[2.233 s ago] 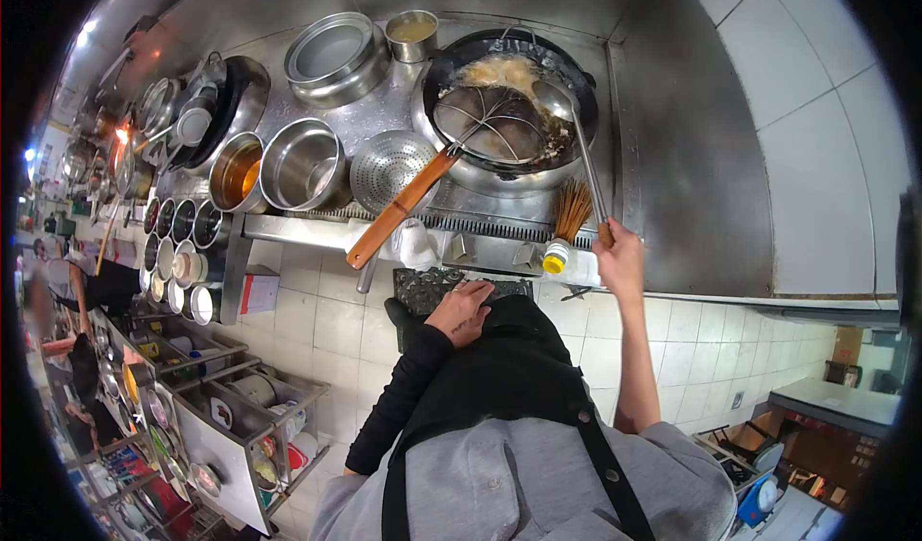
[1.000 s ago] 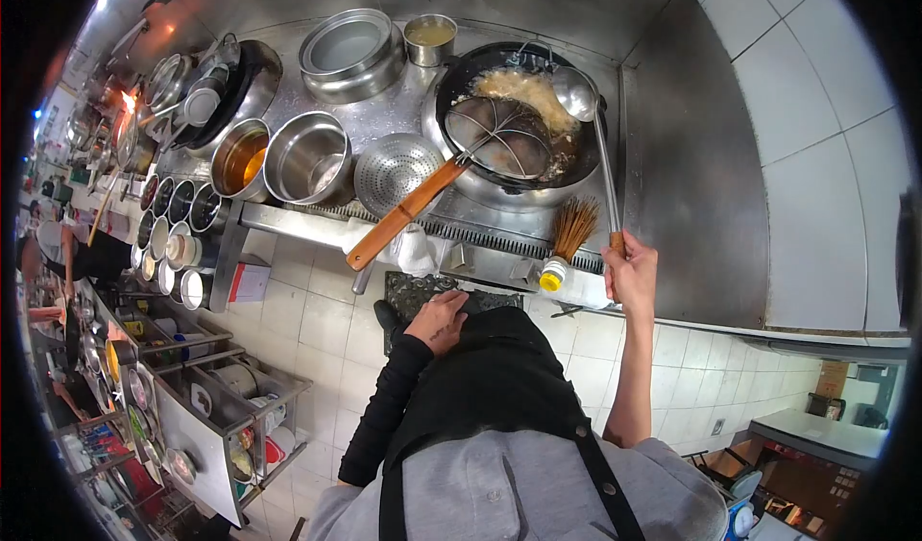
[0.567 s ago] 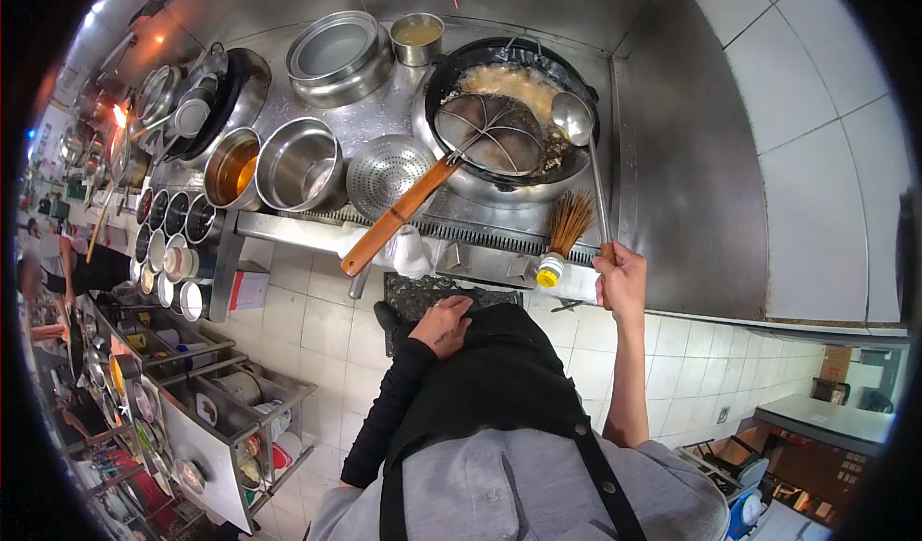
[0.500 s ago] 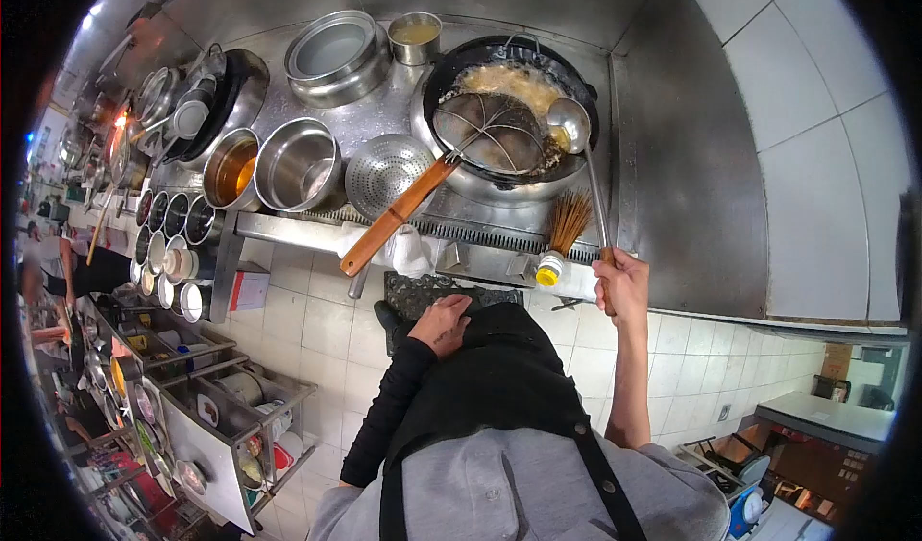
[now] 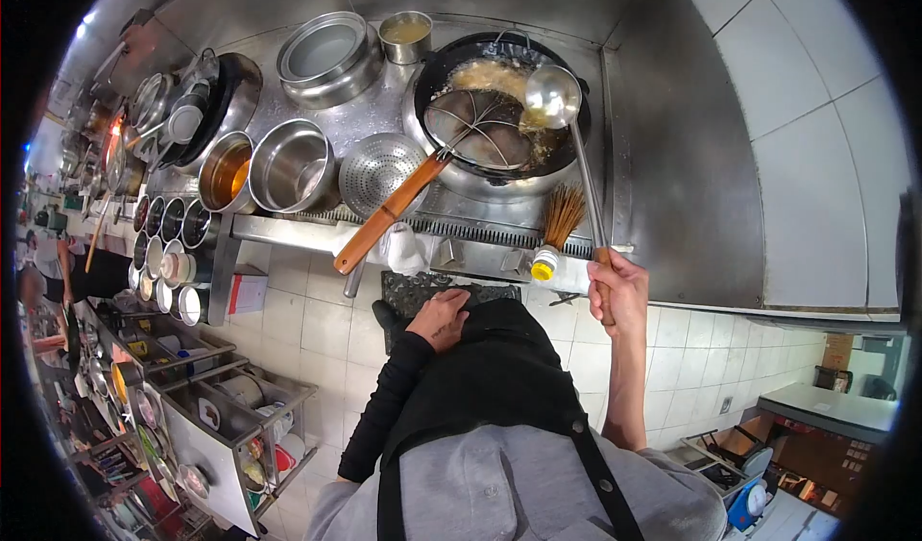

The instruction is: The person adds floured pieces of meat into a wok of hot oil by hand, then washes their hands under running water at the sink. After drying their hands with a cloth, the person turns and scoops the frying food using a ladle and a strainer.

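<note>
My right hand [image 5: 618, 289] is wrapped round the wooden end of a long-handled ladle [image 5: 554, 97]. The ladle's metal bowl is above the right side of a black wok [image 5: 584, 133], with yellowish liquid at its lower left edge. Bubbling, foamy oil [image 5: 492, 74] fills the far part of the wok. A round wire-frame strainer [image 5: 477, 130] rests across the wok's near side, its wooden handle [image 5: 394, 212] sticking out over the stove edge. Low against the black apron [image 5: 490, 368] lies my left hand [image 5: 442, 320], holding nothing, its fingers loosely laid out.
A bamboo brush [image 5: 561, 216] and a yellow-capped bottle [image 5: 545, 263] are at the stove's front edge. Left of the wok are a perforated skimmer [image 5: 375, 171], steel pots [image 5: 294, 166] and a lidded pot [image 5: 327, 56]. A person [image 5: 86, 262] stands far left.
The ladle bowl has moved left and away from me over the wok, tilting as it goes. My right hand has shifted slightly; my left hand stays on the apron.
</note>
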